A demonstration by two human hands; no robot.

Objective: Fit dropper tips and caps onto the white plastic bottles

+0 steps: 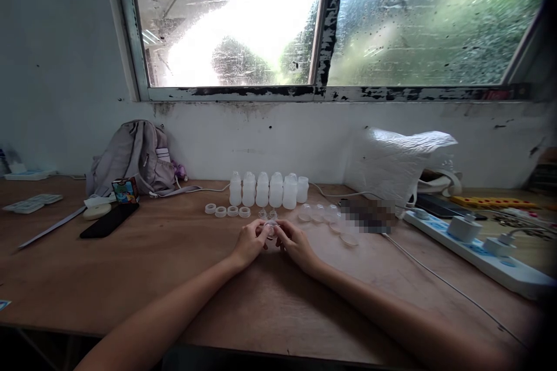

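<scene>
My left hand [250,243] and my right hand [297,243] meet at the middle of the table. Both pinch the same small, clear, round bottle nipple [270,228] from opposite sides; fingers partly cover it, and whether a ring is around it I cannot tell. Just beyond the fingers lie clear bottle nipples [263,213]. To the left sit several translucent screw rings [232,211] in a row. Milky baby bottles [262,190] stand upright behind, with a shorter one [303,189] at the right end. Clear domed caps [319,214] lie right of my right hand.
A black phone [109,221], a small box [125,190] and a grey backpack [134,156] are on the left. On the right are a white power strip [474,249], a cable [444,282] and a silvery bag [387,165]. A wall with a window closes the back.
</scene>
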